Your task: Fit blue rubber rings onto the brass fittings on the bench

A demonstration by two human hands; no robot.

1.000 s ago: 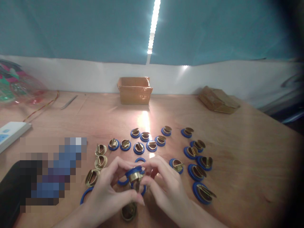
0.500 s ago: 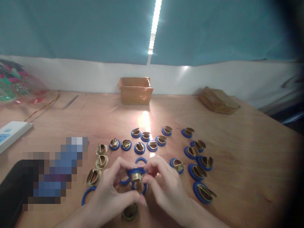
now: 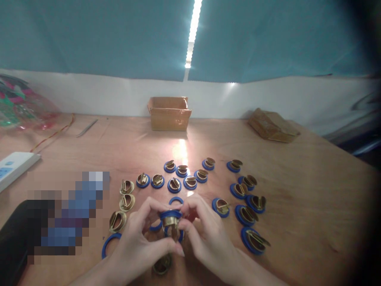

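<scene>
Between my two hands is a round brass fitting with a flap [image 3: 171, 222], a blue ring [image 3: 170, 213] around its upper rim. My left hand [image 3: 135, 234] grips it from the left, fingers at the ring and thumb beneath. On the other side my right hand [image 3: 205, 234] pinches it with fingertips and thumb. Loose blue rings lie behind and below the hands, one of them a blue ring [image 3: 176, 201] just beyond the fingertips. A brass fitting [image 3: 162, 264] without a visible ring lies under my left wrist, partly hidden.
Several ringed brass fittings [image 3: 247, 215] lie to the right and several more [image 3: 174, 184] ahead. Bare brass fittings [image 3: 118, 221] and a blue ring [image 3: 107, 248] lie left. An open cardboard box [image 3: 169, 120], a brown packet [image 3: 272, 125], tweezers [image 3: 87, 128] and a white power strip [image 3: 16, 167] are farther out.
Almost nothing differs. Both hands keep their hold on the brass fitting, which has tilted very slightly, and the whole view has shifted a little.
</scene>
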